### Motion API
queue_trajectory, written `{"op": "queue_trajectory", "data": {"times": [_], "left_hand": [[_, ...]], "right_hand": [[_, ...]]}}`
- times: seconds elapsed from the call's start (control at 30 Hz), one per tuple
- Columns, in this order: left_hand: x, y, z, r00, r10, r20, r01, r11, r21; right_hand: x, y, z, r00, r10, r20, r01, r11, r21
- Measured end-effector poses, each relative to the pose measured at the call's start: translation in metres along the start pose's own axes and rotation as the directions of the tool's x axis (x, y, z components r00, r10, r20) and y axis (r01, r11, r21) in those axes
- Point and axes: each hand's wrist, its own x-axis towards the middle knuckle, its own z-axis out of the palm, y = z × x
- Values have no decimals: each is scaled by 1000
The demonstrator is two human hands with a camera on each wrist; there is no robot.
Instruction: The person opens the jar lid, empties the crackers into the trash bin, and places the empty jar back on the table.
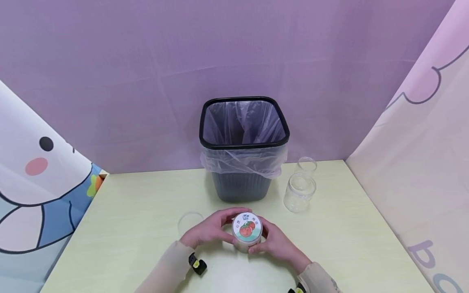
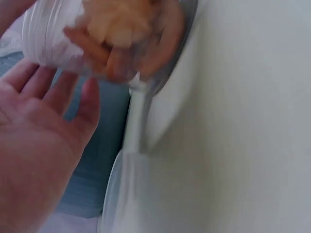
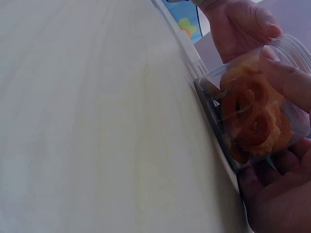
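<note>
A clear plastic jar (image 1: 242, 245) stands near the front of the table, with a round lid (image 1: 247, 226) showing a picture of red fruit and green leaves. Curled orange-brown pieces (image 3: 255, 116) fill the lower part of the jar in the right wrist view. My left hand (image 1: 214, 228) holds the jar from its left side, fingers behind and thumb in front. From the right, my right hand (image 1: 276, 243) grips it too, its thumb on the front of the wall. In the left wrist view, the left fingers (image 2: 58, 90) curve beside the jar.
A dark bin (image 1: 239, 187) with a black rim and a pink plastic liner stands behind the hands. Two clear empty jars (image 1: 298, 199) stand to its right, one behind the other. A clear round container (image 1: 179, 224) is partly hidden behind my left hand. Printed cloths hang on three sides.
</note>
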Motion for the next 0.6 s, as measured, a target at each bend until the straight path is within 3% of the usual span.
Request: {"op": "queue_trajectory", "data": {"times": [0.27,0.43,0.6], "left_hand": [[-10,-1,17,987,28,-158,-21,999,50],[-14,1,24,973,61,-220,-46,996,72],[-17,2,27,959,56,-277,-33,996,88]], "right_hand": [[0,1,0,1000,2,-4,-2,1000,8],[0,1,0,1000,15,-14,-15,1000,-4],[-1,0,1,1000,11,-18,-11,1000,-21]]}}
